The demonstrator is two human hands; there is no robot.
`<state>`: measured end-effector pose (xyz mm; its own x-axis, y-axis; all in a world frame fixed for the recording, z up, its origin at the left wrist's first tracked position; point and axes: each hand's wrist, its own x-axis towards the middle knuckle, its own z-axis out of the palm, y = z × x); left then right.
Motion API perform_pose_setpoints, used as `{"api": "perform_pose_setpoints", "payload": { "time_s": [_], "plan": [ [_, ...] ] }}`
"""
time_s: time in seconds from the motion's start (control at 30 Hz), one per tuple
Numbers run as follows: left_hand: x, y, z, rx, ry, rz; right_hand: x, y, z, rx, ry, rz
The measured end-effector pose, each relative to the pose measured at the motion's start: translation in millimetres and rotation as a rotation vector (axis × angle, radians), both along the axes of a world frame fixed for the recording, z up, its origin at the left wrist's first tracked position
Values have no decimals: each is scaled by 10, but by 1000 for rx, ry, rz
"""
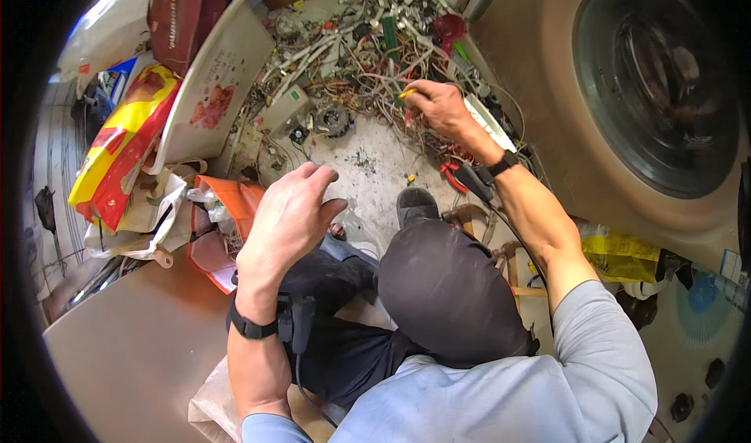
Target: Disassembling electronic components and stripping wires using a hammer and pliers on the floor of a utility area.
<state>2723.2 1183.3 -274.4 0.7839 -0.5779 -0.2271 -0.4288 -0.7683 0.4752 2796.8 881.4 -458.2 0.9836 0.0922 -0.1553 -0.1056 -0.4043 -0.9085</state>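
Note:
My right hand (pixel 444 110) is closed, its fingertips pinched on a small yellow piece (pixel 406 94) whose kind I cannot make out. It is over the near right side of a heap of wires and scrap parts (pixel 360 59). A long white casing (pixel 489 122) lies beside that wrist. My left hand (pixel 285 212) hangs above the floor near my knee, thumb and fingers apart, nothing visible in it. Pliers with red handles (pixel 451 178) lie below my right wrist. At the heap's near edge are a round dark coil-like part (pixel 332 120) and a pale box (pixel 285 111).
A washing machine (pixel 540 75) stands at the right. At the left are a white bin (pixel 184 102), a yellow and red bag (pixel 129 145) and an orange bag (pixel 235 200). A red plastic part (pixel 448 32) sits on the heap. Cables run from the bands on both my forearms.

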Motion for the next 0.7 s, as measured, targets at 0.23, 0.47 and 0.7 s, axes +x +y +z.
{"api": "perform_pose_setpoints", "payload": {
  "time_s": [0.23,0.47,0.7],
  "plan": [
    [146,44,-3,-109,-173,-37,182,-52,1680,306,-187,11],
    [232,-75,283,-698,-71,362,227,448,2691,314,-45,319],
    [128,313,455,-1250,316,602,-165,1233,2581,184,-97,356]
  ]
}}
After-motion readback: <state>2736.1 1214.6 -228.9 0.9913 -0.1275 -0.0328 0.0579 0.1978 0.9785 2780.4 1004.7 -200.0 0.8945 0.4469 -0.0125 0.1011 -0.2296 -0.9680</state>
